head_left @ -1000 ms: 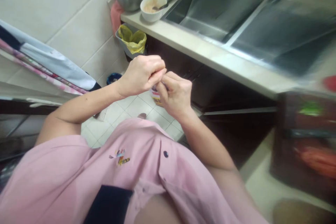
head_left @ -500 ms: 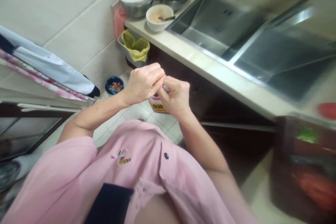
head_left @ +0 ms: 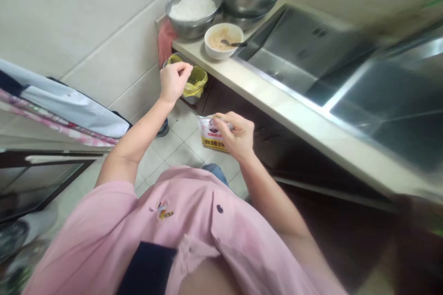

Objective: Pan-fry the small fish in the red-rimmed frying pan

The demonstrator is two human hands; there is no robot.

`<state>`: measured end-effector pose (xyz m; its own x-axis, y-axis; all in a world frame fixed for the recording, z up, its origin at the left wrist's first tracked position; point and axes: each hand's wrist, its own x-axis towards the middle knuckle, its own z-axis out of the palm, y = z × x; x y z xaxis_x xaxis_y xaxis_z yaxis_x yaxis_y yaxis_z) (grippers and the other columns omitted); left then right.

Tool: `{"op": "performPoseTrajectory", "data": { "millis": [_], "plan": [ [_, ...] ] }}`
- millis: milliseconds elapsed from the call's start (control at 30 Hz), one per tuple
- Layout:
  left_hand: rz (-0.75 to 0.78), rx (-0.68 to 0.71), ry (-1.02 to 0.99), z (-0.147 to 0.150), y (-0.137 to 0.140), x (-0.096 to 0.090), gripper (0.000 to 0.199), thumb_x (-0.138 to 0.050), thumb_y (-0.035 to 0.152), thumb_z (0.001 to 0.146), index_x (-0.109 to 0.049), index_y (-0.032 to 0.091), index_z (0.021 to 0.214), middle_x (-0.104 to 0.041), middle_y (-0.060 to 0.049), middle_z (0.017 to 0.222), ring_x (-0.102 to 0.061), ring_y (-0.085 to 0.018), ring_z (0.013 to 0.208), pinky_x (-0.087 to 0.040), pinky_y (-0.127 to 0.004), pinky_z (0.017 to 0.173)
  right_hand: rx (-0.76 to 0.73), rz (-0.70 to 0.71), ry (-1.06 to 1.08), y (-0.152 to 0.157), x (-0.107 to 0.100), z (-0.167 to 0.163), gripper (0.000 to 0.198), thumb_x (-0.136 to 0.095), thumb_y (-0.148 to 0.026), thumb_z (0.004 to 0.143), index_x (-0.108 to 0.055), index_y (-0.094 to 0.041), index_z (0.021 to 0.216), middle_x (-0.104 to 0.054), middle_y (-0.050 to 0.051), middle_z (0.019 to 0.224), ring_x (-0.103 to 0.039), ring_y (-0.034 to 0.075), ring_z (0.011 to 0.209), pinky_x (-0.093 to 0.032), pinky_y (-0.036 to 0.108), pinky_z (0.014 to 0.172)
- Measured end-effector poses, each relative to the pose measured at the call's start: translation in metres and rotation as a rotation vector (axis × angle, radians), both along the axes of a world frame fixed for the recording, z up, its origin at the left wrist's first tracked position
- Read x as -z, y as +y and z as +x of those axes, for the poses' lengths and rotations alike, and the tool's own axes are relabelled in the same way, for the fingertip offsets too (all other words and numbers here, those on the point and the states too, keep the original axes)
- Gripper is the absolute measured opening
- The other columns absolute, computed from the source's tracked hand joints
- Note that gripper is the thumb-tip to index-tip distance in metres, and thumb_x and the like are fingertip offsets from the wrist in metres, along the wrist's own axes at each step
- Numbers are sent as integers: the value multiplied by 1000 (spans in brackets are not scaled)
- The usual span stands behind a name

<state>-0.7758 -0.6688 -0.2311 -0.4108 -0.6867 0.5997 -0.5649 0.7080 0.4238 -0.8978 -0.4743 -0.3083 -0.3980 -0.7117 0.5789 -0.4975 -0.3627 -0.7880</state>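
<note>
My right hand (head_left: 238, 134) grips the top of a plastic seasoning packet (head_left: 212, 142), white with a yellow band and dark printed characters. The packet hangs below the fingers, over the tiled floor. My left hand (head_left: 174, 81) is raised in front of the bin with a yellow bag (head_left: 198, 84) and covers part of it in view. Its thumb and fingertips are pinched together. Whatever lies between them, if anything, is too small to make out. The two hands are well apart.
On the counter (head_left: 294, 115) stand a metal bowl of white powder (head_left: 193, 9), stacked metal bowls (head_left: 247, 2) and a white bowl with beige mix and a spoon (head_left: 221, 39). A double sink (head_left: 280, 67) is at right. Cloths (head_left: 76, 106) hang at left.
My hands were together at the packet's top; now they are apart. The left has moved up and left to the bin. The right still holds the packet, more of which shows.
</note>
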Motion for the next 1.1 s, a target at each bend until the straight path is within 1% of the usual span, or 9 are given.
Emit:
{"op": "performPoseTrajectory", "data": {
  "millis": [100, 200, 433, 533, 600, 700, 733, 967, 1100],
  "plan": [
    [110, -96, -20, -6, -45, 32, 23, -55, 25, 93, -74, 15, 84, -70, -4, 74, -69, -18, 82, -51, -30, 89, 39, 1, -61, 8, 6, -10, 20, -63, -29, 88, -78, -19, 80, -69, 1, 71, -62, 13, 64, -46, 27, 63],
    [217, -147, -58, -16, -75, 50, 23, -54, 18, 90, -77, 16, 97, -76, -7, 86, -71, -19, 90, -52, -31, 93, 61, -16, -66, 12, 7, -16, 18, -64, -29, 88, -79, -20, 81, -70, 1, 72, -61, 13, 64, -46, 27, 62],
    [454, -141, -161, -30, -101, 54, 62, -62, 8, 82, -55, 9, 144, -75, -14, 114, -68, -25, 114, -44, -39, 111, 23, -151, -2, -3, -11, -32, 17, -64, -30, 90, -79, -23, 87, -74, 2, 82, -66, 15, 71, -51, 27, 67],
    [441, -140, -138, -21, -86, 51, 58, -68, 16, 83, -59, 9, 140, -66, -20, 133, -63, -28, 122, -42, -43, 114, -35, -208, 27, -19, -21, -44, 17, -64, -29, 91, -79, -22, 87, -75, 3, 85, -67, 15, 73, -52, 27, 69],
    [460, -43, -75, -12, -62, 53, 55, -67, 30, 88, -59, 17, 141, -62, -17, 140, -67, -24, 115, -51, -38, 104, -82, -239, 40, -31, -29, -53, 19, -63, -30, 92, -79, -22, 88, -75, 3, 85, -68, 15, 74, -52, 27, 69],
    [708, 560, 282, -3, -15, 63, 86, -84, 43, 73, -48, 26, 150, -52, -17, 152, -64, -29, 123, -54, -42, 99, -180, -266, 66, -51, -43, -60, 22, -62, -35, 94, -80, -22, 90, -74, 3, 83, -67, 15, 73, -51, 27, 68],
    [738, 648, 342, -3, -1, 67, 94, -91, 42, 65, -50, 27, 148, -52, -16, 152, -62, -30, 127, -52, -42, 103, -220, -271, 78, -58, -48, -60, 24, -62, -37, 94, -80, -22, 91, -74, 3, 82, -67, 14, 72, -51, 27, 67],
    [631, 407, 725, -7, 35, 63, 94, -98, 41, 48, -61, 21, 132, -61, -13, 142, -59, -28, 129, -48, -39, 108, -444, -284, 54, -102, -66, -50, 27, -61, -43, 95, -80, -24, 91, -73, 4, 85, -66, 16, 75, -52, 30, 71],
    [630, 251, 641, 2, 59, 53, 58, -92, 47, 60, -74, 13, 103, -76, -8, 103, -70, -26, 100, -53, -38, 95, -634, -208, 48, -118, -70, -40, 30, -62, -49, 94, -79, -24, 90, -72, 3, 82, -64, 17, 74, -52, 31, 72]
  ]
}}
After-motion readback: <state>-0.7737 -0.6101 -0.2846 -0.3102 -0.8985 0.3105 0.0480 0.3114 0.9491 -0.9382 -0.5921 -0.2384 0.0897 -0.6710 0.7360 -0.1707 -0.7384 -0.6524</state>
